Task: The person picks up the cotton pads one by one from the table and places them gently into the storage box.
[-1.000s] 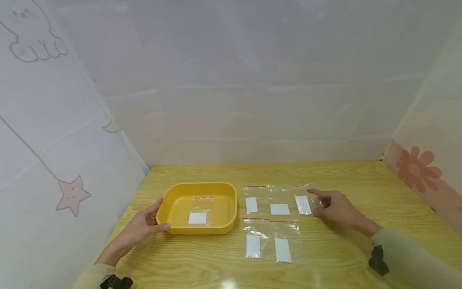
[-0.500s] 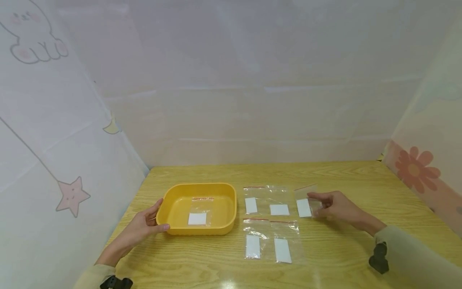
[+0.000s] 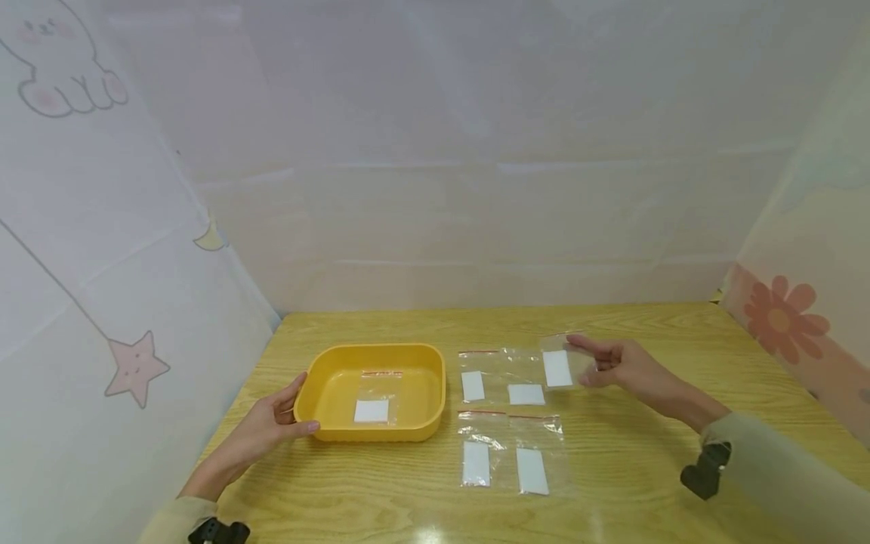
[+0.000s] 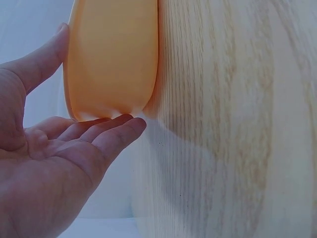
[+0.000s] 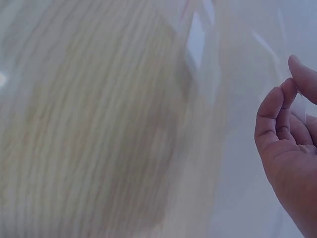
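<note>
My left hand (image 3: 268,425) holds the left end of a yellow plastic tray (image 3: 438,393), its thumb on the front rim and its fingers against the end wall (image 4: 114,64). In the tray lies a clear zip-lock bag (image 3: 382,385) with a white rectangular piece in it. My right hand (image 3: 628,370) pinches the right edge of another zip-lock bag (image 3: 557,369), tilted up off the table, with a white piece inside. In the right wrist view, the thumb and fingers (image 5: 272,111) meet at the clear film.
Several similar bags lie flat right of the tray: two in the back row (image 3: 473,387) (image 3: 526,394) and two in front (image 3: 476,464) (image 3: 532,471). The wooden table (image 3: 381,499) is bounded by pale printed sheets (image 3: 476,227) at the back and sides.
The bag in my right hand has come up off the table and moved slightly back and left, the hand with it. My left hand and the tray have stayed put.
</note>
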Demonstrator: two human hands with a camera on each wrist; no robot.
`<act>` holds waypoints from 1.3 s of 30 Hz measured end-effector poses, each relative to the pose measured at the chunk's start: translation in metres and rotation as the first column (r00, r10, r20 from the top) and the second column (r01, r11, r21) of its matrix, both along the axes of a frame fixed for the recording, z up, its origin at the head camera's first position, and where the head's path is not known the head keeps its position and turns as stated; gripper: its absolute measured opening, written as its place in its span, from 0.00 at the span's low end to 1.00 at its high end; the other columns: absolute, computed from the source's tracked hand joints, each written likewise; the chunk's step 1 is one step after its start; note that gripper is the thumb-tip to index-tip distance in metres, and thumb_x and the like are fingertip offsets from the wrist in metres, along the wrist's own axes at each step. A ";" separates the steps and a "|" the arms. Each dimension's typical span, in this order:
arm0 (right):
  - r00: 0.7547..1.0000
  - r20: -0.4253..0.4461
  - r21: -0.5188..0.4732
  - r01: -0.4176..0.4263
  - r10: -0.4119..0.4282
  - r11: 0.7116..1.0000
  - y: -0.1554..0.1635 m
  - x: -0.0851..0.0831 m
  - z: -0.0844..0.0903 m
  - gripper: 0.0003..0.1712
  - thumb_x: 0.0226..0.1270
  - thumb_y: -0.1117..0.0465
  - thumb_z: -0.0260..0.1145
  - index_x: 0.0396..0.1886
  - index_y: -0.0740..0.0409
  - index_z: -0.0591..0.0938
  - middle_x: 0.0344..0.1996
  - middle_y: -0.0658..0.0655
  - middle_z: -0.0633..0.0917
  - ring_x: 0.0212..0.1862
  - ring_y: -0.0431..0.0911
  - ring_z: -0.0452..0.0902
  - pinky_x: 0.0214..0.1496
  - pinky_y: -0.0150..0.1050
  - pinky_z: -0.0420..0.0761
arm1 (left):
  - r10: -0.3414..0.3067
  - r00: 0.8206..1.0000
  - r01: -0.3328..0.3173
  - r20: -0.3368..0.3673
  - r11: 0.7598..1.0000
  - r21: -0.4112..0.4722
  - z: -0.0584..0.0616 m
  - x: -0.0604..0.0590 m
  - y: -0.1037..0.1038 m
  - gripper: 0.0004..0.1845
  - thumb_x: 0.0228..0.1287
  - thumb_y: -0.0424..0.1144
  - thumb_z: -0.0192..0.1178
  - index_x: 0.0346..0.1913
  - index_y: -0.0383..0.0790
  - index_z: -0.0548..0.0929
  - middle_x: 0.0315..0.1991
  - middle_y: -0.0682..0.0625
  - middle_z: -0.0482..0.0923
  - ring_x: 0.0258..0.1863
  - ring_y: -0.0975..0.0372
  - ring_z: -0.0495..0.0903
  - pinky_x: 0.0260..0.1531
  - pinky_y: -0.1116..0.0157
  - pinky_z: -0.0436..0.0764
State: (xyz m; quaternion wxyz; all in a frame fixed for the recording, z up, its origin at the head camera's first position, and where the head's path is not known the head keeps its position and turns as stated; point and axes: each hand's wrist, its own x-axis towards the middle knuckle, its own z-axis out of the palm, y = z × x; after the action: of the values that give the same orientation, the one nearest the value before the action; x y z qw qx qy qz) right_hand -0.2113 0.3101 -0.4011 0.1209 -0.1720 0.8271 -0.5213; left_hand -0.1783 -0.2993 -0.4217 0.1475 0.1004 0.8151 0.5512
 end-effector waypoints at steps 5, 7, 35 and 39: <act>1.000 0.006 -0.024 -0.001 0.001 1.000 -0.017 -0.002 0.012 0.46 0.74 0.56 0.73 0.84 0.57 0.63 0.80 0.61 0.64 0.80 0.68 0.52 0.73 0.62 0.65 | 0.000 1.000 0.000 0.003 1.000 0.012 0.000 0.000 0.000 0.53 0.72 0.36 0.71 0.85 0.31 0.44 0.82 0.30 0.44 0.76 0.35 0.61 0.60 0.60 0.81; 1.000 0.014 -0.045 -0.007 0.008 0.999 -0.025 -0.004 0.015 0.46 0.73 0.57 0.73 0.84 0.56 0.63 0.81 0.60 0.64 0.80 0.66 0.53 0.73 0.56 0.68 | 0.001 1.000 -0.001 0.003 1.000 0.014 0.000 0.000 0.000 0.53 0.71 0.36 0.71 0.85 0.31 0.44 0.82 0.30 0.44 0.75 0.35 0.62 0.59 0.61 0.82; 0.969 0.128 -0.367 -0.152 0.211 0.918 -0.182 -0.029 0.028 0.45 0.71 0.69 0.72 0.83 0.60 0.63 0.79 0.59 0.68 0.83 0.60 0.49 0.81 0.56 0.57 | 0.008 1.000 -0.008 0.010 1.000 0.010 -0.001 -0.001 0.002 0.53 0.71 0.36 0.71 0.85 0.32 0.45 0.82 0.30 0.47 0.73 0.36 0.66 0.59 0.60 0.82; 0.961 0.155 -0.419 -0.144 0.227 0.896 -0.202 -0.028 0.022 0.44 0.71 0.72 0.70 0.83 0.64 0.62 0.79 0.61 0.67 0.82 0.60 0.51 0.73 0.46 0.73 | 0.006 1.000 -0.006 0.012 1.000 0.017 -0.002 -0.001 0.001 0.53 0.72 0.36 0.71 0.85 0.33 0.44 0.82 0.31 0.47 0.74 0.37 0.65 0.59 0.60 0.82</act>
State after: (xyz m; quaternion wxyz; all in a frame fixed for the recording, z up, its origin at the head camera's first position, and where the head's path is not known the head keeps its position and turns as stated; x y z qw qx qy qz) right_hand -0.2395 0.1083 -0.3790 0.2146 -0.2184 0.6649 -0.6813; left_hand -0.1795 -0.2979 -0.4235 0.1499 0.0961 0.8098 0.5590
